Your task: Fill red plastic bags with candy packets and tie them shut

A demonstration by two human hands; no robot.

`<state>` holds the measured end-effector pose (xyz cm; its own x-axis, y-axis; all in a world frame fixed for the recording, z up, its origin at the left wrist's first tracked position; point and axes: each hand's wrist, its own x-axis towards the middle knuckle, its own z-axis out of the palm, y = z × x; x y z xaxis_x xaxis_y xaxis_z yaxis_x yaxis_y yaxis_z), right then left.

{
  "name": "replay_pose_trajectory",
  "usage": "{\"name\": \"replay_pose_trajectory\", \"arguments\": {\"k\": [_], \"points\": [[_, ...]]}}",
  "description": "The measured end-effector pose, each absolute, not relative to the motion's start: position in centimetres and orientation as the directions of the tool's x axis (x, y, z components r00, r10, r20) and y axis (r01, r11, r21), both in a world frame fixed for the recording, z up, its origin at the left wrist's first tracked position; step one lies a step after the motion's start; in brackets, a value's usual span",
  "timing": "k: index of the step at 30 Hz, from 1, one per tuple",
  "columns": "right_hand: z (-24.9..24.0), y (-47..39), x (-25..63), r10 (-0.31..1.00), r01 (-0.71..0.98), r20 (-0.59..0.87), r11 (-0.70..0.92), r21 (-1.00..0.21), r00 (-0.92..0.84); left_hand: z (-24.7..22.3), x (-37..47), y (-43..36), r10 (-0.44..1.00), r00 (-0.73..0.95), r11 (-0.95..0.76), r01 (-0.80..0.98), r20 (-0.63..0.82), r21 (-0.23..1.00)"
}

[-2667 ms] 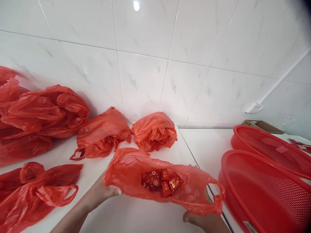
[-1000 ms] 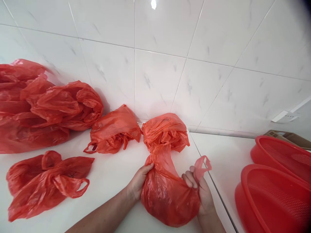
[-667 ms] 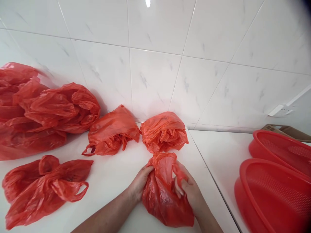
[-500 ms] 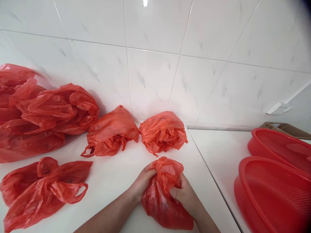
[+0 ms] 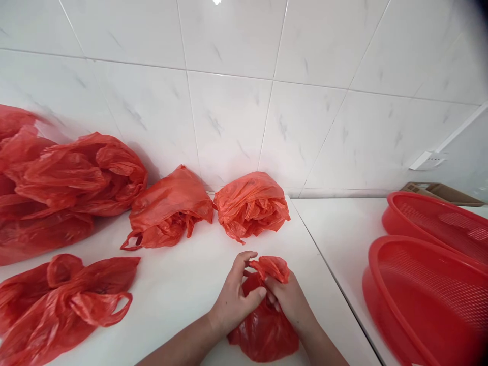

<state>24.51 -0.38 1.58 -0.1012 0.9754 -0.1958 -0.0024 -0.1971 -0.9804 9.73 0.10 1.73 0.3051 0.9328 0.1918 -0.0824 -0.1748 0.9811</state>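
Observation:
A red plastic bag (image 5: pixel 265 335) with a full lower part rests on the white table in front of me. My right hand (image 5: pixel 290 302) is closed around its gathered neck, and the crumpled top (image 5: pixel 272 267) sticks out above the fist. On the bag's left side is my left hand (image 5: pixel 236 300), thumb and index finger spread apart. Its index fingertip is close to the bag's top, its thumb in front of the neck; the other fingers are partly hidden. What the bag contains cannot be made out.
Two bundled red bags, one on the left (image 5: pixel 171 208) and one on the right (image 5: pixel 251 206), lie by the tiled wall. A tied red bag (image 5: pixel 72 300) and a large red heap (image 5: pixel 76 173) are at left. Two red plastic baskets (image 5: pixel 385 274) and a cardboard box (image 5: pixel 442 193) occupy the right.
My left hand has loosened from the bag and its fingers have spread. The bag's top is gathered into a narrower neck in my right hand. The view has shifted slightly right.

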Motion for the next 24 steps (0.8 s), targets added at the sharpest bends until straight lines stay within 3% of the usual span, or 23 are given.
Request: {"name": "replay_pose_trajectory", "arguments": {"k": [2, 4, 9, 13, 21, 24], "points": [[1.6, -0.4, 24.5, 0.975, 0.029, -0.2, -0.198, -0.98, -0.1, 1.4, 9.6, 0.0, 0.914, 0.243, -0.338, 0.01, 0.326, 0.941], [1.9, -0.6, 24.6, 0.971, 0.02, -0.204, -0.203, -0.979, -0.124, 1.2, 9.6, 0.2, 0.914, 0.208, -0.365, 0.049, 0.348, 0.93], [2.6, -0.9, 25.2, 0.938, -0.277, -0.152, -0.243, -0.93, -0.312, 1.5, 10.0, 0.8, 0.963, 0.237, -0.111, -0.099, 0.132, 0.989], [2.2, -0.7, 25.7, 0.929, -0.423, -0.105, -0.26, -0.868, -0.355, 1.6, 9.7, 1.1, 0.957, 0.277, -0.064, -0.103, 0.091, 0.993], [2.8, -0.4, 25.9, 0.952, -0.216, -0.123, -0.188, -0.958, -0.282, 1.2, 9.5, 1.0, 0.935, 0.354, 0.015, -0.13, 0.032, 0.991], [3.0, -0.3, 25.9, 0.969, -0.066, -0.134, -0.15, -0.987, -0.208, 1.3, 9.6, 1.1, 0.932, 0.361, 0.031, -0.161, 0.03, 0.987]]}}
